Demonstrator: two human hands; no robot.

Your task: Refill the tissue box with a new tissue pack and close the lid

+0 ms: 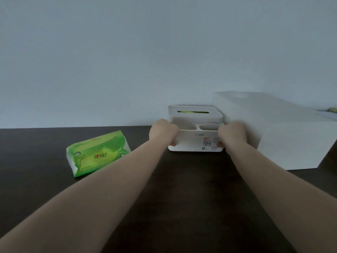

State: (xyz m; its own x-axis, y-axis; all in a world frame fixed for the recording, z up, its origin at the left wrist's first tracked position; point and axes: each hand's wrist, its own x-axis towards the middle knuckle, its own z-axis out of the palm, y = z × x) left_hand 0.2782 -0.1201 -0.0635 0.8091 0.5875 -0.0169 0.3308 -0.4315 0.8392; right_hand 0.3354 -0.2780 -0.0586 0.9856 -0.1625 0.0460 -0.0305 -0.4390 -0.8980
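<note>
A white tissue box (193,141) stands at the far side of the dark table, with open compartments at its front and a small label on its front wall. Its lid (195,115) sits on top, and green shows through the lid's slot. My left hand (163,132) grips the box's left side and my right hand (232,133) grips its right side. A green tissue pack (97,153) lies flat on the table to the left, apart from both hands.
A large white box (277,132) stands right beside the tissue box on its right, close to my right hand. The dark table (191,189) runs toward me. A pale wall (145,52) rises behind everything.
</note>
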